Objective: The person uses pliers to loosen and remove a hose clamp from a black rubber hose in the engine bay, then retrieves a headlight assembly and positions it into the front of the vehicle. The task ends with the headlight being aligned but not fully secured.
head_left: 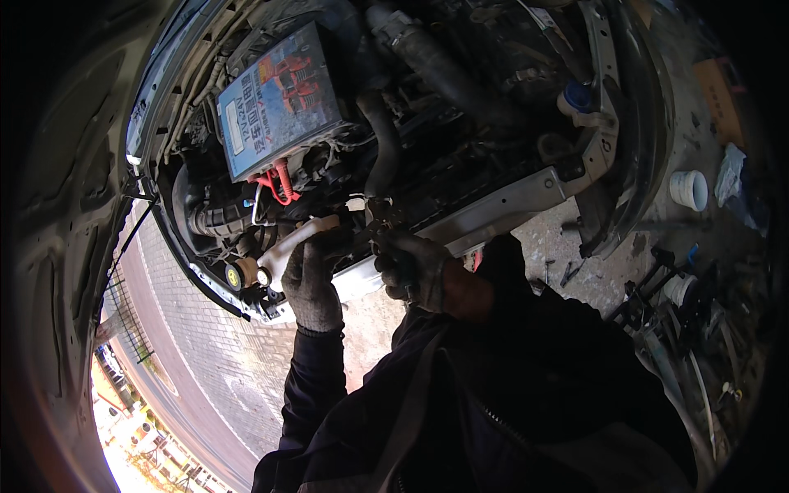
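Observation:
Both my hands wear grey work gloves and reach over the front edge of an open engine bay. My left hand (311,282) is closed, its fingers bent beside a whitish plastic reservoir (289,248); a dark shape lies at the fingertips, too dim to name. My right hand (417,268) is curled closed just below a metal fitting (381,215) at the lower end of a thick black hose (380,148). Whatever sits within its fingers is mostly hidden. A pale metal crossbar (493,212) runs beneath and beside my right hand.
A printed box (279,103) lies on the engine, with red cables (285,182) at its corner. A yellow-marked cap (235,275) is left of the reservoir. The raised hood (62,189) fills the left. A white bucket (689,191) and scattered parts (670,287) lie on the floor at right.

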`<move>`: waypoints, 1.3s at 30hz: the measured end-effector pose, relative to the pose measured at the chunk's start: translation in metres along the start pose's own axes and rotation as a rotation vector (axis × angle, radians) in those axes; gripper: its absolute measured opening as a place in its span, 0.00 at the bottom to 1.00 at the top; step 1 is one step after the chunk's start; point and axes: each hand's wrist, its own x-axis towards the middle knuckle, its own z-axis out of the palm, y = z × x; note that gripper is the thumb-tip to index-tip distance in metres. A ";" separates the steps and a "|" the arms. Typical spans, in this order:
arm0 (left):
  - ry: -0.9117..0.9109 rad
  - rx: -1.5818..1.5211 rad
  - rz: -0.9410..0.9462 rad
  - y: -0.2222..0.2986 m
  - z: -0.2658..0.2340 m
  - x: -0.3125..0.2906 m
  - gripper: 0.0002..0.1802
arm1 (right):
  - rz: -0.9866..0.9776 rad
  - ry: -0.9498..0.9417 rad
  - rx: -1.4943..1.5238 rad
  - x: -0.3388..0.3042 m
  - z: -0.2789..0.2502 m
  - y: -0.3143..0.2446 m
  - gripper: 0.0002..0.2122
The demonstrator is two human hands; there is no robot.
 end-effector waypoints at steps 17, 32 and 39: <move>0.129 0.424 0.063 -0.004 0.009 -0.020 0.34 | -0.242 -0.181 0.183 -0.008 0.022 0.016 0.17; -0.039 0.549 0.343 0.003 0.040 -0.032 0.38 | -0.236 -0.439 0.324 -0.001 0.037 0.013 0.21; -0.124 0.913 0.667 0.007 0.054 -0.043 0.45 | -0.413 -0.353 0.010 0.005 0.012 0.031 0.18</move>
